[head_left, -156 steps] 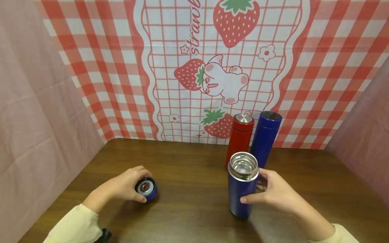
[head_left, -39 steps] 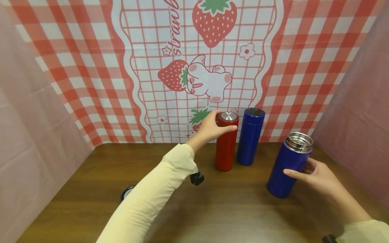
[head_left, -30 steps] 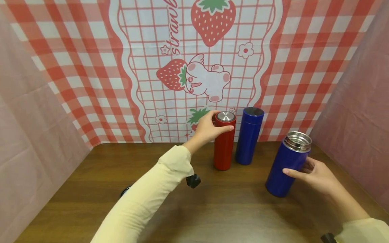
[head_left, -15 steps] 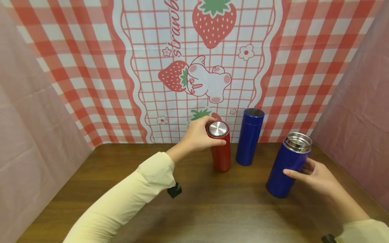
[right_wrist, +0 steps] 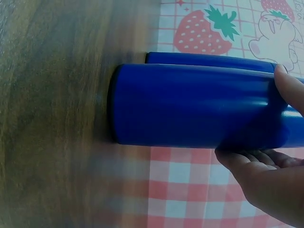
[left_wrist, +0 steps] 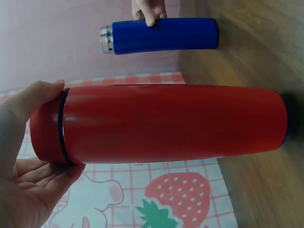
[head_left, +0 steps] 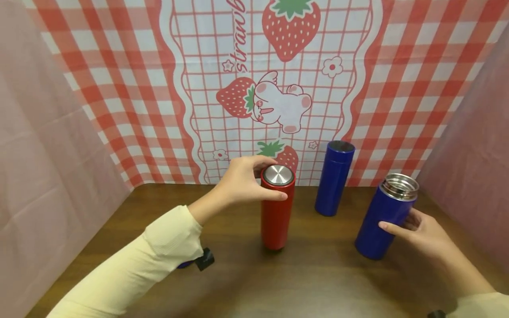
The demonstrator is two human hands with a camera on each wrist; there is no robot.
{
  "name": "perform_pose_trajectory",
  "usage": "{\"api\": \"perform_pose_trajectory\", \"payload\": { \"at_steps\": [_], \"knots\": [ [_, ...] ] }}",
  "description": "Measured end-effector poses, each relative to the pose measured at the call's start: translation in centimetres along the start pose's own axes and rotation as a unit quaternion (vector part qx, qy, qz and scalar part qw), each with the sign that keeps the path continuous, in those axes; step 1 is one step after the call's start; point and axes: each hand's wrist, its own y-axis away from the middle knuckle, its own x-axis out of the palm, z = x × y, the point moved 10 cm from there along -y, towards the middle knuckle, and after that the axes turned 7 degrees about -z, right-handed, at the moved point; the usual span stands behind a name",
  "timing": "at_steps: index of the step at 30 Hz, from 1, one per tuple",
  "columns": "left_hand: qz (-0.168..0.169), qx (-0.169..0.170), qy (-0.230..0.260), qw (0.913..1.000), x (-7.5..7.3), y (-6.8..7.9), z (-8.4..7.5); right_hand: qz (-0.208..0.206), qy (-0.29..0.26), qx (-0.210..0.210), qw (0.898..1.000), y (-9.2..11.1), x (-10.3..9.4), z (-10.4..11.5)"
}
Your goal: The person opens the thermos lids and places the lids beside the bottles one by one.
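My left hand [head_left: 246,181] grips a red thermos flask [head_left: 275,221] around its lid end, thumb on the near side. That flask has a silver disc on top and stands about upright; whether its base touches the table I cannot tell. In the left wrist view, the thumb and fingers lie either side of the black seam of the red flask [left_wrist: 175,123]. My right hand [head_left: 427,232] holds a blue thermos flask [head_left: 379,225], lidless, its steel mouth uncovered. The right wrist view shows thumb and fingers around the blue flask [right_wrist: 190,107].
A second, slimmer blue flask [head_left: 334,181], lid on, stands between them at the back of the wooden table [head_left: 310,282]. A blue lid [head_left: 185,264] lies at left, mostly hidden by my sleeve. A checked strawberry cloth [head_left: 286,106] hangs behind; pink cloth [head_left: 51,132] hangs at the sides.
Earlier my left hand held the blue lid at left; now it has the red flask, brought leftward and nearer. My right hand has shifted the open blue flask rightward, then kept it there.
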Motion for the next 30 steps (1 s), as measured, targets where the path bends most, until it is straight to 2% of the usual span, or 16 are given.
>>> {"api": "perform_pose_trajectory", "payload": {
  "at_steps": [6,13,18,26,30],
  "knots": [
    [0.003,-0.009,-0.009,0.9999,-0.9,1.5,0.6,0.016,0.017,0.000,1.000,-0.2,-0.5,-0.4],
    [0.002,-0.033,0.004,0.9994,-1.8,3.2,1.6,0.045,0.021,0.006,0.999,-0.5,-0.2,-0.9],
    [0.000,-0.034,0.007,0.9994,-2.5,3.9,1.5,0.038,0.010,-0.005,0.999,-0.6,-0.2,-0.4],
    [-0.001,-0.023,0.014,0.9996,-2.5,4.9,1.1,0.007,0.030,-0.047,0.998,-0.6,-0.6,0.4],
    [0.000,-0.023,0.019,0.9996,-2.4,5.1,1.2,-0.008,0.024,-0.052,0.998,-0.3,-0.8,0.7]
  ]
}}
